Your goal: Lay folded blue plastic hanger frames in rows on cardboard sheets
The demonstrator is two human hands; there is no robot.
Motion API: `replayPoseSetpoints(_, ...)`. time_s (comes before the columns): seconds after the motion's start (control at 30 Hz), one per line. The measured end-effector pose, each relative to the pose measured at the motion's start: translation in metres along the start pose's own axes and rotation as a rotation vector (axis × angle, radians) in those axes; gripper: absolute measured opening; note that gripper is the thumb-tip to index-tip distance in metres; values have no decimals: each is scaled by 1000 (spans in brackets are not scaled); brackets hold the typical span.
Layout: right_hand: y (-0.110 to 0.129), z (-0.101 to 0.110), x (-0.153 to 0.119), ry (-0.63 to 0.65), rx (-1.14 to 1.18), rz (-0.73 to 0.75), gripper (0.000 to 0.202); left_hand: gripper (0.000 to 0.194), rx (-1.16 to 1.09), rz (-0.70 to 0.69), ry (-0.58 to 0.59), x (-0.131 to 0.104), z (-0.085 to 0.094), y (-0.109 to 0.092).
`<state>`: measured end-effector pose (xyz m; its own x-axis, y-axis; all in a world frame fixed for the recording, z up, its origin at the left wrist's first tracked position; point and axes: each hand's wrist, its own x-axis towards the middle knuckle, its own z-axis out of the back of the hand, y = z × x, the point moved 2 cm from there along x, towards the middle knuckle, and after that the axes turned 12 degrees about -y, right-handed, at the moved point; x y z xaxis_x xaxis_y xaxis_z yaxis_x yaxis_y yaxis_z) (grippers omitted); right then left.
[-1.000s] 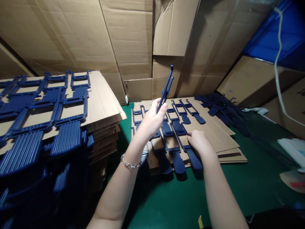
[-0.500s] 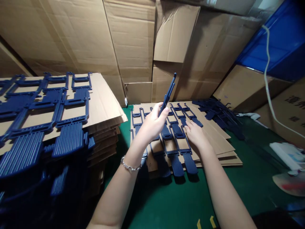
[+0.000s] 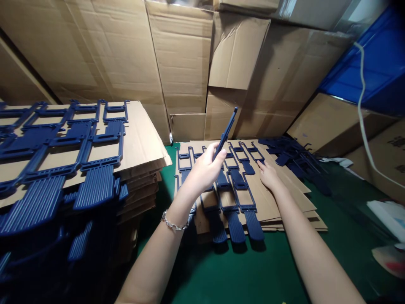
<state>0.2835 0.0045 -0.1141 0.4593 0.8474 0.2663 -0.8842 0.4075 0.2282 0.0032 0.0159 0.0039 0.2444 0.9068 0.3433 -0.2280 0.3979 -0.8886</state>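
My left hand (image 3: 207, 166) grips a thin bundle of dark blue plastic frames (image 3: 227, 130), seen nearly edge-on and pointing up. Below it, rows of dark blue frames with ribbed paddles (image 3: 236, 227) lie on a cardboard sheet (image 3: 278, 207). My right hand (image 3: 268, 174) is at the right end of the upper row, its fingertips at the lower edge of a blue frame (image 3: 255, 154) there. Its fingers are close together; whether they pinch the frame is too small to tell.
A tall stack of cardboard layers (image 3: 142, 156) bearing more blue frames stands at left. Loose dark parts (image 3: 300, 158) lie in a pile at back right. Cardboard boxes (image 3: 180, 63) wall the back. A white cable (image 3: 363, 114) hangs at right above the green table (image 3: 268, 270).
My right hand has moved slightly right, with the frame at its fingertips now farther right and set apart from its neighbour. My left hand still holds the bundle. The view has shifted a little.
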Motion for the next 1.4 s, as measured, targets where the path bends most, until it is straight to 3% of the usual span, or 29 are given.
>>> replayPoseSetpoints(0.17,-8,-7,8,-22,25,8,49,49,-26,24,-4,2,-1,3)
replayPoseSetpoints(0.27,-2,-3,5,-30,81,-34,49,49,-138,138,37,2,-6,4)
replayPoseSetpoints(0.37,13,12,-8,-246,258,-82,50,51,-352,307,133,0,-13,2)
replayPoseSetpoints(0.43,28,26,-23,-386,537,-90,47,52,-484,399,204,-3,-17,0)
replayPoseSetpoints(0.47,38,32,-33,-385,715,-97,45,51,-530,435,238,-5,-19,-1)
replayPoseSetpoints(0.6,81,51,-69,-45,1311,-146,50,40,-543,451,348,-13,-31,-5)
replayPoseSetpoints(0.7,96,61,-86,-14,1480,-190,42,35,-436,362,414,-18,-40,-7)
replayPoseSetpoints(0.8,89,65,-90,5,1554,-286,39,34,-210,169,444,-19,-44,-9)
replayPoseSetpoints(0.87,73,67,-87,9,1577,-363,40,37,15,24,408,-20,-39,-12)
replayPoseSetpoints(0.97,40,73,-79,-92,1556,-395,37,41,237,-124,400,-24,-23,-25)
replayPoseSetpoints(1.03,20,77,-73,-208,1517,-345,35,39,242,-184,527,-30,-12,-39)
replayPoseSetpoints(1.13,2,81,-69,-349,1267,-195,36,35,161,-255,850,-45,4,-63)
replayPoseSetpoints(1.2,1,79,-69,-314,1007,-103,36,33,88,-292,1034,-56,13,-77)
replayPoseSetpoints(1.27,5,72,-71,-211,808,-61,37,31,51,-316,1122,-63,20,-88)
replayPoseSetpoints(1.4,16,53,-73,-113,645,-61,38,30,117,-374,1093,-69,16,-93)
